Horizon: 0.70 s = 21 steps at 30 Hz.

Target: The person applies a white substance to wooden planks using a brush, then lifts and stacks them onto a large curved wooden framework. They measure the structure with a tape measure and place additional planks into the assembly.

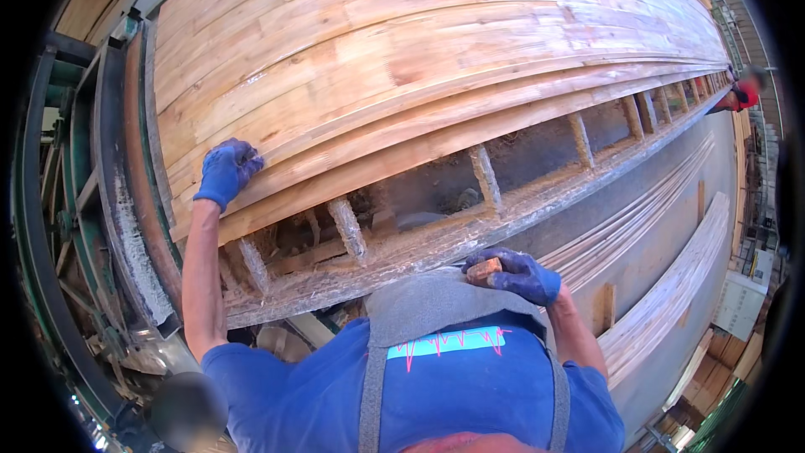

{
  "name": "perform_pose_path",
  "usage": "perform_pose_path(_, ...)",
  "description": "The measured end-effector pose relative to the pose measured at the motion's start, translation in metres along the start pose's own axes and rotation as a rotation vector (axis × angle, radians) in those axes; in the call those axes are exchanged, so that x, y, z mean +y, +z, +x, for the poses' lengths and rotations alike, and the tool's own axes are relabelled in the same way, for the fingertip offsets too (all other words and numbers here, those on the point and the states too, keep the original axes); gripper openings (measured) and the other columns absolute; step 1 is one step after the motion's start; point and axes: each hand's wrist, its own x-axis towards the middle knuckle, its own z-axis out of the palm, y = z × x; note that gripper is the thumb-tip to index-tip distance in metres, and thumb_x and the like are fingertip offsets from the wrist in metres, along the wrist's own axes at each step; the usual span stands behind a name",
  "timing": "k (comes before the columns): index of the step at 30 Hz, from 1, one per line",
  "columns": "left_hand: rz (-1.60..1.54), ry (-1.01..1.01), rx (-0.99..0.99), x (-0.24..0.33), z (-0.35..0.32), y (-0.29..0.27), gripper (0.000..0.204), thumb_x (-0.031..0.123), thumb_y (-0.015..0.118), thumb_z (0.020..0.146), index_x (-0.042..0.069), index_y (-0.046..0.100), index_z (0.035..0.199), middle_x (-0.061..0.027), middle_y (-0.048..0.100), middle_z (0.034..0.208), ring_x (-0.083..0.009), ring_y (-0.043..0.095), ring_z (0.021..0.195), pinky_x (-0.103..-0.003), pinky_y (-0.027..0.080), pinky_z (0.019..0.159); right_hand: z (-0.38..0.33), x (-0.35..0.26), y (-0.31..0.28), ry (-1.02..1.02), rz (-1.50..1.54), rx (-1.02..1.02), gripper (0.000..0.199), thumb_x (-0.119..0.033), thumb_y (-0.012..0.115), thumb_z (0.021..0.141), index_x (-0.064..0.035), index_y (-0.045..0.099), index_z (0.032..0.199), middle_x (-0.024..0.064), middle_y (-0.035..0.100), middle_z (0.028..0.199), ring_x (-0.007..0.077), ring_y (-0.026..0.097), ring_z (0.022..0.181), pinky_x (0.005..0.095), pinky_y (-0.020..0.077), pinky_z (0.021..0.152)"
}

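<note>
My left hand (228, 171), in a blue glove, rests at the left end of the panel of long wooden strips. Its fingers are curled over a wooden strip (352, 151) near the panel's front edge. My right hand (524, 275), also gloved in blue, is close to my chest, just past the near rail of the frame. It is closed round a small reddish-brown wooden block (484, 270), whose end sticks out of the fingers. The wide panel (402, 50) of pale, edge-to-edge strips lies in front of me, its nearest strips slightly stepped apart.
Crusted crossbars (346, 229) and a rough near rail (419, 264) bear the panel. Green and dark metal framework (101, 176) stands at the left. Thin wood strips (671, 294) lie in bundles at the right. Another person's red sleeve (745, 96) shows at the far right end.
</note>
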Motion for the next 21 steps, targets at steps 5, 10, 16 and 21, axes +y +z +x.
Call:
perform_pose_path(5,0.034,-0.013,0.027,0.014,0.001,-0.003,0.02,0.023,0.076,0.076,0.006,0.066,0.08,-0.0149,0.064,0.079,-0.0346,0.063,0.077,-0.042,0.051,0.069,-0.001,0.005,0.013,-0.064,-0.041,0.218,0.045,-0.021,0.073,0.087,-0.0041,0.059,0.126,0.0068,0.066,0.116,0.0153,0.06,0.108,0.0326,0.0481,0.096)
perform_pose_path(10,-0.07,-0.045,0.149,0.004,-0.017,0.014,0.018,0.019,0.074,0.079,0.005,0.064,0.076,-0.0162,0.062,0.078,-0.036,0.061,0.077,-0.043,0.049,0.068,0.01,-0.011,0.033,0.071,-0.38,0.383,0.043,-0.021,0.071,0.087,-0.008,0.06,0.126,0.0085,0.069,0.104,0.0154,0.065,0.093,0.0328,0.0534,0.085)
perform_pose_path(16,-0.078,-0.02,0.247,0.019,-0.026,0.006,0.02,0.022,0.071,0.081,0.005,0.066,0.072,-0.0194,0.062,0.075,-0.0384,0.061,0.072,-0.045,0.05,0.066,0.03,0.015,0.01,0.001,-0.605,0.584,0.035,-0.02,0.074,0.082,-0.0084,0.066,0.114,0.006,0.069,0.098,0.0117,0.064,0.092,0.0301,0.0523,0.085)
perform_pose_path(21,0.029,0.082,0.279,0.048,-0.018,-0.002,0.026,0.028,0.075,0.078,0.005,0.068,0.088,-0.0156,0.066,0.084,-0.035,0.064,0.078,-0.043,0.051,0.07,0.055,-0.035,0.014,-0.19,-0.687,0.617,0.043,-0.034,0.076,0.081,-0.0101,0.067,0.116,0.0143,0.071,0.096,0.0217,0.069,0.085,0.0335,0.0546,0.079)
